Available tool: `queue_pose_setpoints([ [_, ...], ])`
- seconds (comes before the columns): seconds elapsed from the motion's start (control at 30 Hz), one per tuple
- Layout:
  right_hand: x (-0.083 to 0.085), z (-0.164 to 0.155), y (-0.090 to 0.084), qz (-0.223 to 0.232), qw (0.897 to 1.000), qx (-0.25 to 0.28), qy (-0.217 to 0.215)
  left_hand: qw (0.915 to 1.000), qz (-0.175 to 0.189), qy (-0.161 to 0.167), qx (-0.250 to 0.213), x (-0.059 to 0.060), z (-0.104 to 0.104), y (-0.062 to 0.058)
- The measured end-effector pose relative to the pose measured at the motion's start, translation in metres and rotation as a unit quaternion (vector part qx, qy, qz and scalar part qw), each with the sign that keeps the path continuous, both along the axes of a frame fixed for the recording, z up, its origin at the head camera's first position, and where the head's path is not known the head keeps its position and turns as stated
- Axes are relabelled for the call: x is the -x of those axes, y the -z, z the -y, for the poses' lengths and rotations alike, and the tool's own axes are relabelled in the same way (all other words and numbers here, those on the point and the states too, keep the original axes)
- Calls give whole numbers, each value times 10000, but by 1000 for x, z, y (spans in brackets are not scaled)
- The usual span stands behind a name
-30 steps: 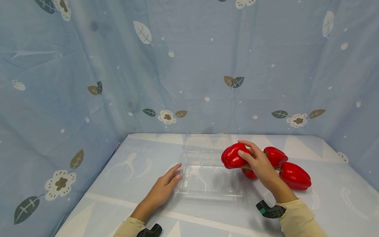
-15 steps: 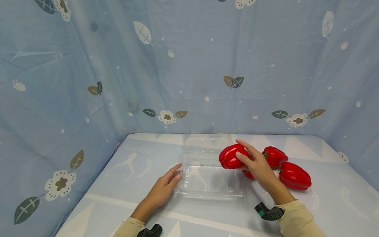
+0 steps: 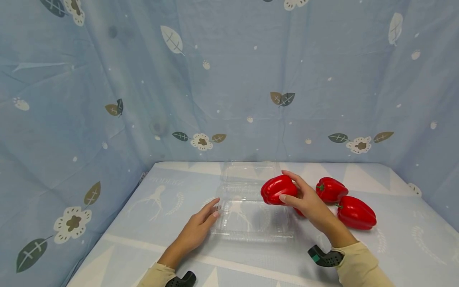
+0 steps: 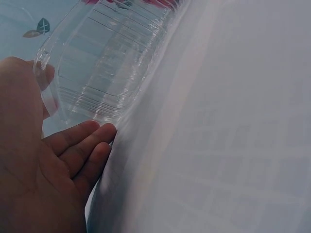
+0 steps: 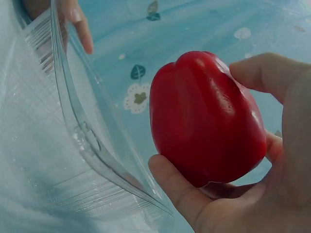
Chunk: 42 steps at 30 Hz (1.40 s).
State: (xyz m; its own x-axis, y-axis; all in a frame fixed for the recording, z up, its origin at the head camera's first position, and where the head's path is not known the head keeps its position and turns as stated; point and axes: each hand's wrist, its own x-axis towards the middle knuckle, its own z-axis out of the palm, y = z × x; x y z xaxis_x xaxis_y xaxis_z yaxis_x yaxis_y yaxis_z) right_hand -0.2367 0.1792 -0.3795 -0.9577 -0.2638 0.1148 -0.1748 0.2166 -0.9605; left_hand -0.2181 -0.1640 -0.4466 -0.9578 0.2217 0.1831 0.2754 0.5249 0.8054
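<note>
- Where the near edge of the table (image 3: 401, 255) meets the lower border of the head view, two cream sleeves (image 3: 358, 265) are seen, each with a dark wrist mount beside it.
- The table is covered by a pale blue cloth printed with white triangles and faint white figures.
- The left hand (image 3: 196, 229) is laid flat on the cloth, fingers straight and relaxed, nothing being gripped; its fingertips (image 4: 99, 133) are pressed against the left end of a clear plastic box (image 3: 251, 217).
- The box is lain open on the cloth at the middle of the table, its ribbed tray nearest and its lid (image 3: 249, 172) folded back toward the far wall.
- A red pepper (image 3: 279, 189) is gripped by the right hand (image 3: 305, 201), thumb under it and fingers curled over its top; it is held in the air above the right part of the tray, just over the rim, not touching the plastic as far as can be told.
- A small red piece (image 3: 298, 212) is partly hidden under that hand.
- Two more red peppers (image 3: 330, 189) (image 3: 356, 213) are left on the cloth to the right of the box, close to each other, green stems turned left.
- Behind and on both sides, the table is enclosed by a hanging blue curtain (image 3: 107, 79) patterned with leaves, white flowers and small dots, creased in long folds.
</note>
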Motion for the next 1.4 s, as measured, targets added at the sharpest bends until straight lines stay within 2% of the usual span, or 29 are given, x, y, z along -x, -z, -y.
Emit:
queue_pose_setpoints([
  [0.27,-2,3,1,62,9996,-130,-239,10000,22,-4,-4,0,0,-1],
  [0.57,3,11,-1,-35,9960,-807,384,10000,40,-12,11,-1,0,-1],
  [0.77,6,16,-5,-204,9938,-1029,364,10000,18,6,7,-2,1,0],
  [0.93,7,16,-5,-442,9878,-1427,431,10000,-22,41,52,-2,0,-2],
  [1.1,11,16,-6,-488,9829,-1700,514,9999,-37,63,107,-1,-1,-2],
  [1.4,17,19,-6,-667,9815,-1794,16,9998,-74,57,164,-1,0,-1],
])
